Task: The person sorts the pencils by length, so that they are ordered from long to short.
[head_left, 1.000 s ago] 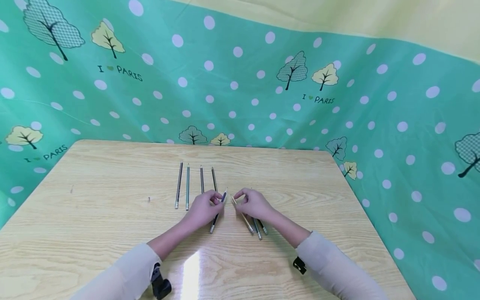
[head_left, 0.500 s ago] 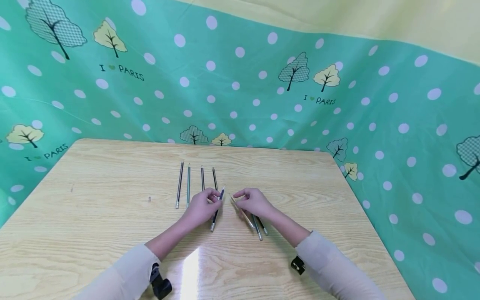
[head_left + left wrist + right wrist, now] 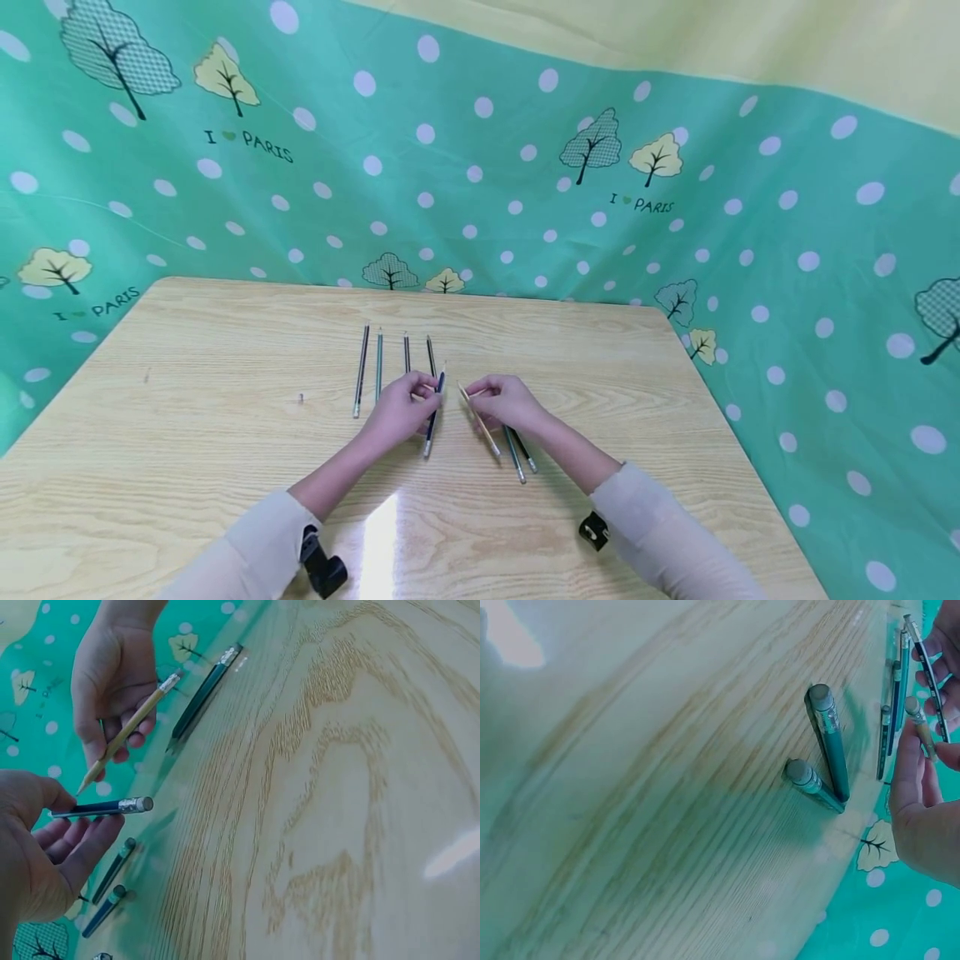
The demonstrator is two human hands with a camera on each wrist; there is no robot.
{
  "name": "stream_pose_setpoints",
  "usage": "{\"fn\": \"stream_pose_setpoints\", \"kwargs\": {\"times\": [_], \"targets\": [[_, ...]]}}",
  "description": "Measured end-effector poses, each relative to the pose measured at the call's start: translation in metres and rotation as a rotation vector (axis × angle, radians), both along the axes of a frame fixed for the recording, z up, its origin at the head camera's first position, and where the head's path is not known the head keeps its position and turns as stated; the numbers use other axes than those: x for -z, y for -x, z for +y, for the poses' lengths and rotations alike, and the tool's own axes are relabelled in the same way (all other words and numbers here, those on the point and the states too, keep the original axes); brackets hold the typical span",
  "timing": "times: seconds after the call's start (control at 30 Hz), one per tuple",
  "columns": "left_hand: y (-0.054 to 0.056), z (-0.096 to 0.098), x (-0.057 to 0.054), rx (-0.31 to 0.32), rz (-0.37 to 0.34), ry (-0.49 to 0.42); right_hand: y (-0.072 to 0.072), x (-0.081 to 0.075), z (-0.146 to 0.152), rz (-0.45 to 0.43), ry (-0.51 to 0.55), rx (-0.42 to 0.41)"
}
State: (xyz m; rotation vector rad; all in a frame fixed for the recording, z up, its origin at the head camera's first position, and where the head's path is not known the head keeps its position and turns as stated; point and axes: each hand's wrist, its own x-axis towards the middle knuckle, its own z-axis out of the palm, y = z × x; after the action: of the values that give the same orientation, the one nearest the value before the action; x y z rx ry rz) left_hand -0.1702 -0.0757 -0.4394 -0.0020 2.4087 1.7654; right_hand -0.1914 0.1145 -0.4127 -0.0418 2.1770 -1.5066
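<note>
My left hand [image 3: 401, 408] pinches a dark blue pencil [image 3: 101, 808] between thumb and fingers, its eraser end toward me. Facing it, my right hand [image 3: 510, 404] pinches a natural-wood yellow pencil [image 3: 131, 729], tip angled toward the left hand. A small gap separates the two pencils in the head view. Below the right hand, a green pencil [image 3: 832, 746] and a dark pencil [image 3: 523, 450] lie on the table, their far ends hidden by the hand. Several pencils lie roughly side by side beyond the left hand, among them a teal pencil [image 3: 379, 362] and a dark striped pencil [image 3: 362, 371].
The wooden table [image 3: 225, 367] carries a tiny dark bit [image 3: 302, 398] left of the pencils. Behind and to the right hangs a green dotted cloth [image 3: 480, 167]. Black wrist cameras sit at both sleeves, the left camera [image 3: 322, 567] near the front.
Both held pencils have risen slightly away from the front edge. The left hand has shifted a little up and left with its pencil; the yellow pencil's eraser end has moved off the lying pencils.
</note>
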Motion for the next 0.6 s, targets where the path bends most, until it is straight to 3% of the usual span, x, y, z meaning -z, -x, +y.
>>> {"fn": "stream_pose_setpoints", "kwargs": {"times": [0.23,0.6], "targets": [[0.002,0.000,0.001,-0.013,-0.021,-0.075,-0.008,-0.017,-0.006,-0.002,0.008,0.012],[0.003,0.001,0.000,-0.042,-0.022,-0.124,0.004,0.007,-0.007,0.000,0.110,0.082]]}}
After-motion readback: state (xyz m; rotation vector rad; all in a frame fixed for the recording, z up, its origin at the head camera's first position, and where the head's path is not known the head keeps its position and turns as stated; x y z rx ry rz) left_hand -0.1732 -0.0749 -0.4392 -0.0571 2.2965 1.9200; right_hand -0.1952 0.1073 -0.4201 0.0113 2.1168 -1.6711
